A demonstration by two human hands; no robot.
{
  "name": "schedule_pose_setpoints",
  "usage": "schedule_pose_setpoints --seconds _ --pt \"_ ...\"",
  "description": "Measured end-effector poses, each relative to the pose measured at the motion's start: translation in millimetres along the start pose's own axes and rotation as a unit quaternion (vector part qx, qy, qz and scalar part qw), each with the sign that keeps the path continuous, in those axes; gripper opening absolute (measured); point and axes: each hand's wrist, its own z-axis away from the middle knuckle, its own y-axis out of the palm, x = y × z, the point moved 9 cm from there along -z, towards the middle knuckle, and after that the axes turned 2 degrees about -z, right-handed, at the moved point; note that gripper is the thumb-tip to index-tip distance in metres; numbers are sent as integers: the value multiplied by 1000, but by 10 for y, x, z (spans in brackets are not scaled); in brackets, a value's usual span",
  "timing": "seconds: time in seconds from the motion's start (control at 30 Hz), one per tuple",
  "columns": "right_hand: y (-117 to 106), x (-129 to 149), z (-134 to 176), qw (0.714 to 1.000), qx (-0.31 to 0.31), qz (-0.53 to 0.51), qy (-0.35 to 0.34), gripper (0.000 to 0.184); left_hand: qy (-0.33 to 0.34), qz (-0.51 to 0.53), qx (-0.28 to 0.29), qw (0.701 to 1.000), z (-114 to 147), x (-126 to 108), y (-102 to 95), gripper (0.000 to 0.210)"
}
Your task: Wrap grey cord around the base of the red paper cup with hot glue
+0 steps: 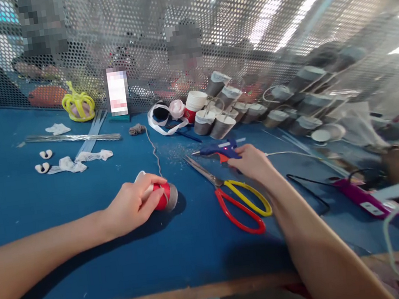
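My left hand is closed round a red and white paper cup lying on its side. Grey yarn is wound round one end of the cup, and a strand runs from it to a small bundle of grey yarn. In my right hand is a blue hot glue gun with an orange trigger. Its nozzle points left and a small red light shows on its side. Scissors with one red and one yellow handle lie between my hands, blades partly apart.
Yarn-wrapped cups stand and lie along a mesh screen. A lit phone, yellow crown-shaped item, metal wires, and white lace pieces lie leftward. A purple power strip and cords are at right, near another person's arm.
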Motion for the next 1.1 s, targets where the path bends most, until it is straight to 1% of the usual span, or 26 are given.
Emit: schedule_pose_setpoints --seconds 0.07,0.17,0.23,0.27,0.37,0.43,0.5,0.6,0.67,0.77,0.87,0.93,1.0,1.1 --pt "-80 72 103 997 11 -76 5 20 17 -2 4 1000 -4 -18 6 23" --pt "-111 260 326 982 71 -175 -8 12 48 -4 14 999 -4 -55 24 22" --pt "-90 376 492 969 114 -218 -17 23 58 -4 17 998 -4 -68 25 21" --pt "-57 443 578 958 143 -246 -27 27 57 -5 17 998 -7 -68 22 21" --pt "54 624 812 927 218 -297 -68 27 37 -11 13 999 -19 -40 5 21" --pt "97 692 922 924 233 -289 -88 26 21 -13 9 1000 -27 -7 -3 21" --pt "133 736 1014 930 240 -260 -101 25 10 -9 5 1000 -31 28 -7 20" --pt "180 720 1111 942 240 -221 -82 27 -3 13 4 1000 -32 82 3 20" --pt "190 679 1140 953 226 -190 -66 32 -10 27 5 1000 -30 109 10 20" --pt "194 631 1145 967 208 -131 -71 44 -13 33 4 999 -29 120 16 20" --pt "220 569 1129 970 215 -95 -66 44 -8 39 -6 999 -30 108 6 20" --pt "250 538 1131 967 232 -89 -62 41 -2 41 -18 999 -32 93 -15 19" --pt "248 550 1139 965 232 -91 -80 39 -2 43 -18 999 -36 86 -19 18" --pt "190 612 1170 967 197 -97 -129 43 -11 50 -11 999 -43 94 -12 18"
